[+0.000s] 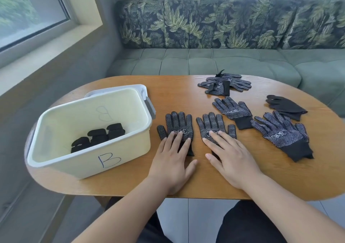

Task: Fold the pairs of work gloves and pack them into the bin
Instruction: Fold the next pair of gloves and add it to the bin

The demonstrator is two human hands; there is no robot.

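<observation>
Two black dotted work gloves lie flat side by side, palms up, on the wooden table (pixel 130 183). My left hand (pixel 172 160) rests flat on the cuff end of the left glove (pixel 177 123). My right hand (pixel 229 158) lies flat on the lower part of the right glove (pixel 214 125). The cream bin marked "B" (pixel 89 160) stands to the left and holds three folded black glove bundles (pixel 98 137). More loose gloves lie to the right: one glove (pixel 233 110), a stacked pair (pixel 283 132), a plain black glove (pixel 285 106) and a heap at the back (pixel 224 84).
The bin sits on its white lid (pixel 141 91) with a grey handle clip (pixel 150 107). A green sofa (pixel 205 61) with leaf-print cushions runs behind the table. A window sill is at the left. My dark-trousered legs are below the table's front edge.
</observation>
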